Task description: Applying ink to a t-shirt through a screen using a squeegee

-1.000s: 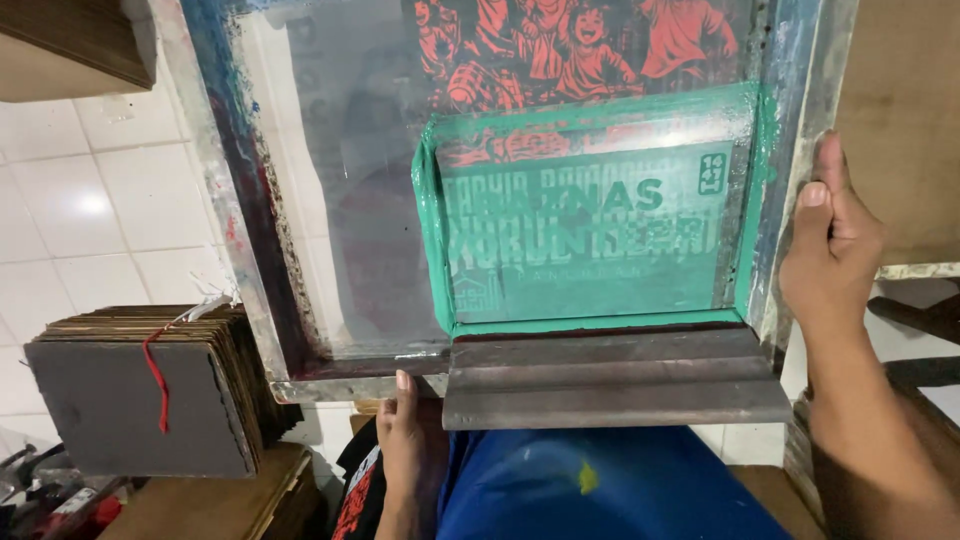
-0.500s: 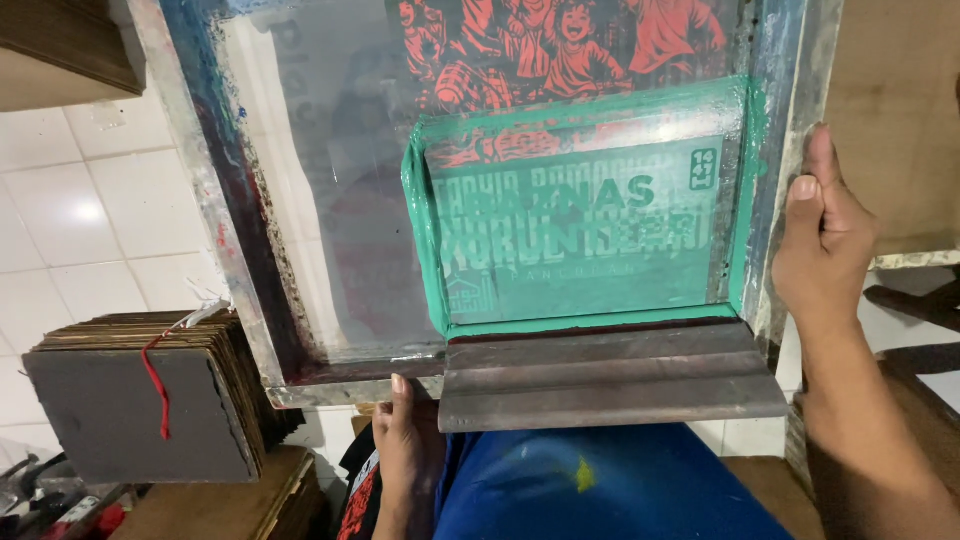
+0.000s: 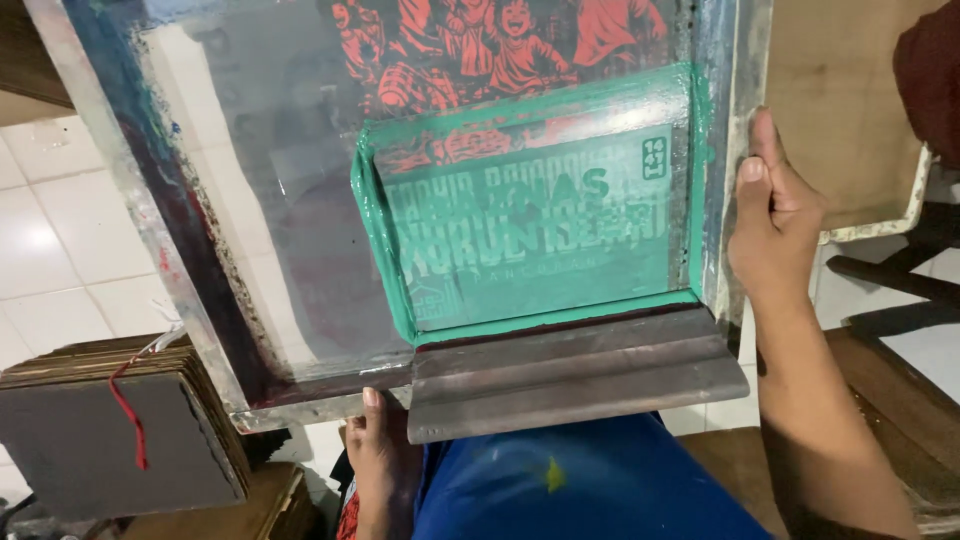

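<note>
Spanning both hands, the printing screen [image 3: 300, 230] looks stiff, wet with green ink, best gripped by its frame. Right hand [image 3: 775, 225] clasps its side rail; left hand [image 3: 378, 455] pinches the near edge beside the wooden squeegee [image 3: 570, 375].

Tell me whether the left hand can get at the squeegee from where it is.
Probably yes. The left hand grips the frame's near edge right beside the squeegee, whose handle end sticks out uncovered. The right hand is off on the frame's far side.
</note>
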